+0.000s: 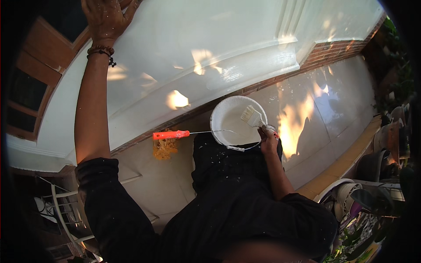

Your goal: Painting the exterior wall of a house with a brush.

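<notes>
My right hand (269, 139) grips a flat paintbrush (252, 117) by its handle at the right rim of a white bucket (213, 115). Pale bristles hang over the bucket's inside, which holds whitish liquid. A tool with an orange handle (171, 134) and a thin metal rod leans across the left rim, its far end hidden in the bucket. Up at the top left, my left hand (108, 21) is spread beside the white wall (158, 42) and a wooden frame (84, 37). Its fingertips are cut off by the picture's edge, and white specks dot its skin.
Crumpled orange-brown material (165, 148) lies on the tiled floor (315, 115) beneath the orange handle. A brick strip (322, 57) runs along the wall's foot. Plant pots (371, 164) line the right side, and a pale metal-framed item (61, 210) stands at the lower left.
</notes>
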Demonstrator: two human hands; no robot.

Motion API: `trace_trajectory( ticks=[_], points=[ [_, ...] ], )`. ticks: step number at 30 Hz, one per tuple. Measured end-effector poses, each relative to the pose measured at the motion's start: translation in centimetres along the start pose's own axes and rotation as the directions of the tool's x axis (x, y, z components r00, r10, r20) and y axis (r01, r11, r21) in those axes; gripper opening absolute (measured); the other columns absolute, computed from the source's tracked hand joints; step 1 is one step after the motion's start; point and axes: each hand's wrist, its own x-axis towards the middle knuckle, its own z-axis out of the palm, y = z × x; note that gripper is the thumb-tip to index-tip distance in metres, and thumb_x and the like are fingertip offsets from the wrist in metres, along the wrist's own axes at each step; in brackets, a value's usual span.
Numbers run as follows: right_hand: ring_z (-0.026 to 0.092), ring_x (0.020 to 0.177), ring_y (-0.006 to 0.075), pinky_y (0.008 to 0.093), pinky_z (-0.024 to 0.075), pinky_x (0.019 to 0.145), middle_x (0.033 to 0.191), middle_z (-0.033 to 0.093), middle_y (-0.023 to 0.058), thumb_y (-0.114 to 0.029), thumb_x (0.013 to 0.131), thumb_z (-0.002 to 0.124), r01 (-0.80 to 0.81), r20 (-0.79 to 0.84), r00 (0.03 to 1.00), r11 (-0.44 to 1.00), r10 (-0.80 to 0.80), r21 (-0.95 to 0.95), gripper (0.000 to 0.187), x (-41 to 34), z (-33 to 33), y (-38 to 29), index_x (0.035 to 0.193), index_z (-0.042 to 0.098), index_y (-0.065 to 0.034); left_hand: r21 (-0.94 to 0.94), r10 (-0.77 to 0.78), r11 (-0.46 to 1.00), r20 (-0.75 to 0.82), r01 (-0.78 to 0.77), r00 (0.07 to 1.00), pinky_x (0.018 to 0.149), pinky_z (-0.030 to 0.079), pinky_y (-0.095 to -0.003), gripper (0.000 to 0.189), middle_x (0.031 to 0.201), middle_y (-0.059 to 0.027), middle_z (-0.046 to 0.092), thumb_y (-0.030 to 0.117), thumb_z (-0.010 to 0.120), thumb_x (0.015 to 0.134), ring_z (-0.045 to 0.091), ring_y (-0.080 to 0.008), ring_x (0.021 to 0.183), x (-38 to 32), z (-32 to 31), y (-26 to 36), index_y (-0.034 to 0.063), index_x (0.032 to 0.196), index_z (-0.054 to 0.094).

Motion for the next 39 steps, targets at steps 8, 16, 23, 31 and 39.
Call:
trace_trajectory(
  ticks=[8, 16, 23, 31, 39],
  points=[
    [0.074, 0.095, 0.0212, 0.0344, 0.0570, 0.094, 0.102, 0.075, 0.0076, -0.002, 0.091, 0.078, 0.304, 0.265, 0.942, 0.863, -0.208, -0.404, 0.013, -0.6, 1.1, -2.1, 0.101, 0.072, 0.0000, 0.000, 0.033, 0.999, -0.019, -0.033, 0.999, 0.120, 0.030, -0.0631, 0.081, 0.162, -0.0209, 0.044, 0.062, 0.067, 0.097, 0.040, -0.0465, 0.148, 0.4, 0.1, -0.1, 0.0096, 0.155, 0.045],
    [0.074, 0.096, 0.0229, 0.0371, 0.0607, 0.096, 0.103, 0.074, 0.0099, 0.002, 0.089, 0.076, 0.027, 0.044, 0.999, 0.978, -0.018, -0.208, 0.015, -0.4, 5.3, -2.0, 0.104, 0.072, 0.0030, -0.020, 0.009, 1.000, 0.028, -0.008, 1.000, 0.121, 0.031, -0.0625, 0.079, 0.160, -0.0206, 0.045, 0.060, 0.070, 0.096, 0.041, -0.0462, 0.147, 0.1, -0.3, 0.2, 0.0094, 0.153, 0.047],
    [0.071, 0.100, 0.0227, 0.0339, 0.0567, 0.095, 0.111, 0.072, 0.0125, 0.003, 0.093, 0.072, 0.341, 0.579, 0.804, 0.901, -0.133, -0.267, 0.018, -0.8, 18.8, -1.1, 0.111, 0.071, 0.0048, -0.056, -0.003, 0.998, 0.005, 0.003, 1.000, 0.120, 0.032, -0.0631, 0.077, 0.160, -0.0210, 0.044, 0.054, 0.073, 0.096, 0.041, -0.0466, 0.147, 0.3, -0.3, 0.2, 0.0093, 0.152, 0.047],
    [0.073, 0.095, 0.0237, 0.0341, 0.0556, 0.087, 0.104, 0.075, 0.0122, 0.004, 0.089, 0.076, 0.699, 0.549, 0.694, 0.618, -0.466, -0.360, 0.015, 3.8, 23.8, -4.5, 0.104, 0.076, 0.0014, -0.087, -0.020, 0.996, 0.003, 0.021, 1.000, 0.120, 0.033, -0.0636, 0.079, 0.160, -0.0213, 0.044, 0.052, 0.077, 0.093, 0.042, -0.0457, 0.146, 0.2, -0.2, 0.0, 0.0092, 0.152, 0.047],
    [0.070, 0.096, 0.0165, 0.0307, 0.0550, 0.087, 0.103, 0.074, 0.0095, 0.003, 0.089, 0.079, 0.734, 0.717, 0.596, 0.608, -0.362, -0.303, 0.018, -0.6, 23.2, -0.5, 0.106, 0.074, 0.0017, -0.077, -0.020, 0.997, -0.050, 0.016, 0.999, 0.119, 0.034, -0.0635, 0.079, 0.160, -0.0206, 0.044, 0.050, 0.079, 0.091, 0.042, -0.0458, 0.146, 0.0, 0.3, 0.0, 0.0103, 0.152, 0.046]
  ],
)
